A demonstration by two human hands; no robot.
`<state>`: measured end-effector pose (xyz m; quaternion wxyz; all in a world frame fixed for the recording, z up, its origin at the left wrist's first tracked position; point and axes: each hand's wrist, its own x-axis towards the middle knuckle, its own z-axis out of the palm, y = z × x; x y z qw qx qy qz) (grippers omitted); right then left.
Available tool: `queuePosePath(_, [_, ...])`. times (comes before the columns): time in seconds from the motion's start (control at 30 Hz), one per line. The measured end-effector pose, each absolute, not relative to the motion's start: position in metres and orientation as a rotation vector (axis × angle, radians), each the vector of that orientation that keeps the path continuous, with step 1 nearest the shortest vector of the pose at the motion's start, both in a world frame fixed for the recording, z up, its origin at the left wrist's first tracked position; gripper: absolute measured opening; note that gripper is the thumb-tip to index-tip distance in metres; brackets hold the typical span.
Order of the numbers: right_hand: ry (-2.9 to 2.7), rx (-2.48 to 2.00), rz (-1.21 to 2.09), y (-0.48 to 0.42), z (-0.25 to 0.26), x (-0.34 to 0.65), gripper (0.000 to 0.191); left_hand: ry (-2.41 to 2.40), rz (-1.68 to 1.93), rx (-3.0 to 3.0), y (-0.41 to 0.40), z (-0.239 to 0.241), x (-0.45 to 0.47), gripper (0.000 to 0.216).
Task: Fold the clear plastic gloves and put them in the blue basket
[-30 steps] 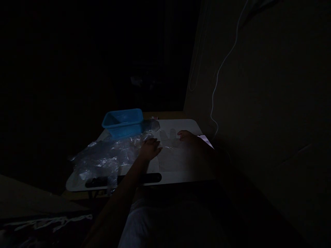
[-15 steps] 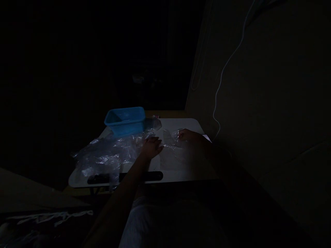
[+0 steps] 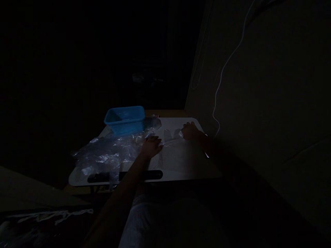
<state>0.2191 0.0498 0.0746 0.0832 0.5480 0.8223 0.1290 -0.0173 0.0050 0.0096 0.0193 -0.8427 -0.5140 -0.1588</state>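
A clear plastic sheet with finger-like lobes, which looks like a disposable glove (image 3: 169, 151), lies spread on the white table (image 3: 178, 122). My left hand (image 3: 152, 146) rests palm down at its left edge, fingers stretched out and slightly apart. At its upper right, my right hand (image 3: 190, 131) has the thumb side against the plastic, fingers bent round it; the exact grip is hard to see in the dark. A taut crease runs through the film between both hands. Left of my left hand spreads a heap of crumpled clear plastic (image 3: 108, 153).
A blue basket (image 3: 125, 121) stands at the table's back left, with a clear plastic piece (image 3: 156, 123) beside it. A dark slot (image 3: 152, 175) runs along the front edge. A phone-like bright object (image 3: 206, 155) is partly behind my right arm. A white cable (image 3: 221, 74) hangs along the wall.
My right hand has moved right and slightly away from me. The glove-like film is flatter now, its lobes showing more plainly. My left hand has stayed in place.
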Motion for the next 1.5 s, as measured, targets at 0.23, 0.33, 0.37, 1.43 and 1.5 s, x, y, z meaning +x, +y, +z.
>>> queuePosePath(0.23, [2.38, 2.182, 0.406, 0.028, 0.065, 0.222, 0.034, -1.637, -0.486, -2.602, 0.001, 0.016, -0.015, 0.04])
queuePosePath(0.33, [2.423, 2.168, 0.284, 0.008, 0.05, 0.22, 0.035, -1.663, -0.479, -2.561, -0.001, 0.019, -0.014, 0.038])
queuePosePath(0.37, [2.463, 2.141, 0.238, 0.001, 0.044, 0.22, 0.036, -1.658, -0.486, -2.551, -0.001, 0.019, -0.014, 0.037])
queuePosePath(1.43, [2.757, 2.072, 0.095, -0.015, 0.012, 0.226, 0.038, -1.7, -0.765, -2.345, 0.0, 0.012, -0.015, 0.035])
queuePosePath(1.5, [2.764, 2.057, 0.113, -0.014, 0.012, 0.226, 0.039, -1.717, -0.856, -2.36, -0.002, 0.013, -0.016, 0.033])
